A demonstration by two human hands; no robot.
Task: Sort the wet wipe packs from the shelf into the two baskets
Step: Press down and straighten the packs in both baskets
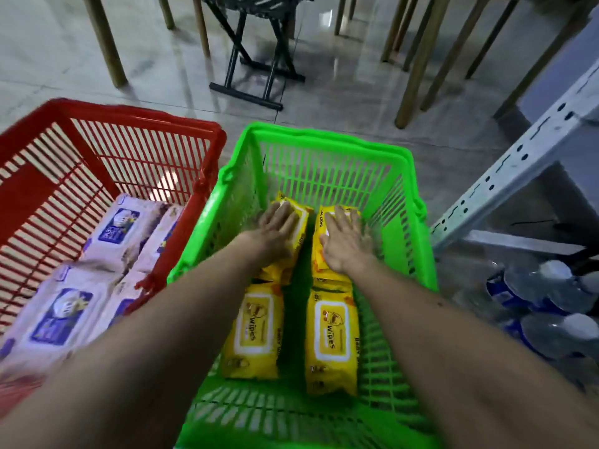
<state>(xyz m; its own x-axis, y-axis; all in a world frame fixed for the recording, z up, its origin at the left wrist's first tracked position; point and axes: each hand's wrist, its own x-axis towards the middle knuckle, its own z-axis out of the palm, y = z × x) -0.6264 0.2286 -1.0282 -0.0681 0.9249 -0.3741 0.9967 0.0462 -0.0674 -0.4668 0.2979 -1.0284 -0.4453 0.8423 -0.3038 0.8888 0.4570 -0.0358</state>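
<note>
A green basket [327, 142] stands in the middle of the floor with several yellow wet wipe packs in it. My left hand [275, 230] lies flat on the far left yellow pack [299, 222]. Flat on the far right yellow pack [319, 251] rests my right hand [345, 239]. Two more yellow packs lie nearer me, one on the left [256, 328] and one on the right [332, 338]. The red basket [142, 116] to the left holds several white and purple wipe packs [116, 228].
A grey metal shelf upright [518, 170] slants along the right side. Wrapped water bottles [547, 306] lie on the floor under it. Wooden chair legs [418, 63] and a black folding stand [249, 69] stand on the tiled floor beyond the baskets.
</note>
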